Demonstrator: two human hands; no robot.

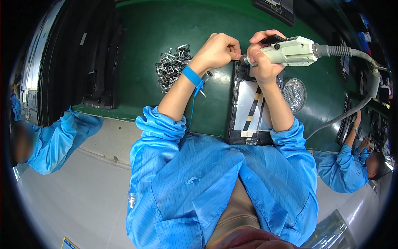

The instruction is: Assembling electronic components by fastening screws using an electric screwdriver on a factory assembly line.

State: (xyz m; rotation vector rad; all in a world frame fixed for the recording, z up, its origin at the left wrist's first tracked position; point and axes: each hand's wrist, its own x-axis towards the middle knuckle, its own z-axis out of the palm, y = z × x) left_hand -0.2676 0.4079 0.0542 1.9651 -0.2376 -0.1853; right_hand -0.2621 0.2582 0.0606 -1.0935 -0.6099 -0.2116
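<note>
The person is wearing a blue striped smock, its sleeves bunching at the elbows, and is leaning over the near edge of the green table (pixel 166 25).

Nearest on the table, a flat rectangular device chassis (pixel 248 108) is lying lengthwise away from the person, its near end at the table edge. It is showing a black frame around a smooth grey metallic panel, with a dark strip and pale tape crossing the panel diagonally.

The right hand (pixel 262 58) is wrapping closed around an electric screwdriver (pixel 292 50). The tool has a cream plastic body with a black switch on top, and its metal tip is pointing left at the far end of the chassis. A ribbed grey cable (pixel 365 66) is running from its rear and curving down to the right.

The left hand (pixel 219 50) is curling closed, fingertips pinching at the screwdriver tip; what it is gripping is too small to tell. A blue wrist strap (pixel 192 75) with a thin blue cord is circling that wrist.

Just right of the chassis, 1 round dish (pixel 294 94) is holding small shiny screws. Left of the left wrist, a loose pile of small silver metal parts (pixel 171 66) is lying on the table.

Farther left, dark flat panels (pixel 83 58) are standing stacked. 2 other people in blue smocks are working at either side.
</note>
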